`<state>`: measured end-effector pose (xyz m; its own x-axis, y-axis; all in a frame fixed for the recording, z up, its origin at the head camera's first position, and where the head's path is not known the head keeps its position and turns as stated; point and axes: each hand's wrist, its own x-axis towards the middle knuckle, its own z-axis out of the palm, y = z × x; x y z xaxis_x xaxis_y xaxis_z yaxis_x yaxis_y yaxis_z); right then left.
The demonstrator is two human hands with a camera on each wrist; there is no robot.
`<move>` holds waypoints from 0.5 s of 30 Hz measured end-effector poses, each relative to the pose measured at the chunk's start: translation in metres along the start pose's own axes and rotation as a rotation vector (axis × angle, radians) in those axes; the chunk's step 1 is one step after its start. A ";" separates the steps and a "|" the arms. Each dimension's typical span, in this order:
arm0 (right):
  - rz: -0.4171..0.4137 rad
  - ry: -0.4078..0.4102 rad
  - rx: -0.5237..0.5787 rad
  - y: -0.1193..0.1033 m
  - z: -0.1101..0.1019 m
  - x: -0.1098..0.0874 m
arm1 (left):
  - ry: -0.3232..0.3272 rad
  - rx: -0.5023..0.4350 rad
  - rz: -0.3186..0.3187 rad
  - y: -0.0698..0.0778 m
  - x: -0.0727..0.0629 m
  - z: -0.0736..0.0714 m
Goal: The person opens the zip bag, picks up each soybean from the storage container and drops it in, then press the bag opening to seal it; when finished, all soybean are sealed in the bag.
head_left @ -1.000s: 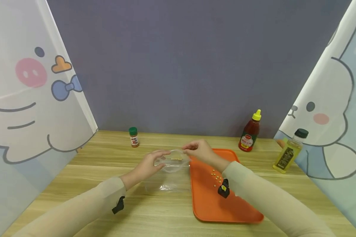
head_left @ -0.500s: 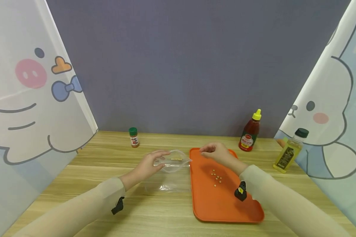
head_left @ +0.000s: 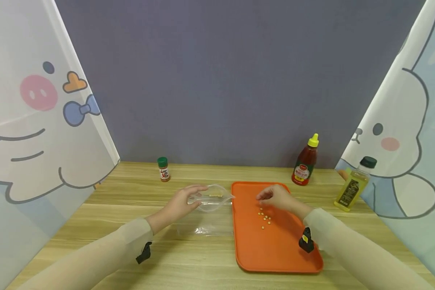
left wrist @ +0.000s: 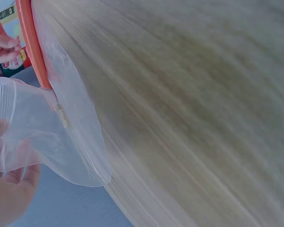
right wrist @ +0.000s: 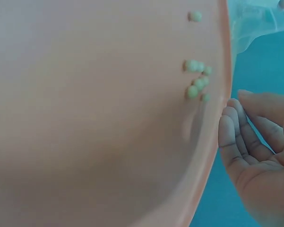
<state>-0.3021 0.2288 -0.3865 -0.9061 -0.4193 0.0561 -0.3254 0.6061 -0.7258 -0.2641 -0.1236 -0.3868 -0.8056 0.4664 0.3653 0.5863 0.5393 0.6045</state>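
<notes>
A grey backdrop [head_left: 217, 80] rises at twelve o'clock behind the wood-grain table [head_left: 188, 262], cartoon-printed panels [head_left: 81, 157] flanking it at nine and three. At six o'clock the left hand [head_left: 181, 203] grips the clear bag [head_left: 210, 221] by its mouth; the right hand [head_left: 282, 199], loosely bent, grasping nothing visible, hovers over pellets [head_left: 264, 218] on the orange tray [head_left: 272, 249] at five o'clock.

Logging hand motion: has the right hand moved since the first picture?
Yes: the right hand went rightward, from the zip bag to over the orange tray.
</notes>
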 end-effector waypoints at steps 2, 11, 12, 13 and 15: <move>0.014 -0.024 0.020 0.004 0.000 -0.001 | 0.002 0.004 0.000 0.000 0.000 0.000; -0.012 -0.096 0.004 0.016 0.002 -0.004 | 0.001 0.018 -0.016 0.000 0.001 0.000; -0.016 -0.101 -0.006 0.016 0.002 -0.004 | 0.001 0.020 -0.013 0.000 0.001 0.000; -0.020 -0.105 -0.014 0.016 0.003 -0.004 | 0.000 0.020 -0.010 0.000 0.001 0.000; -0.021 -0.110 -0.025 0.016 0.003 -0.003 | 0.001 0.020 -0.003 0.000 0.001 0.000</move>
<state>-0.3035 0.2379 -0.4009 -0.8641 -0.5034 -0.0055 -0.3523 0.6125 -0.7076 -0.2646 -0.1229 -0.3865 -0.8076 0.4637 0.3644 0.5853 0.5550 0.5911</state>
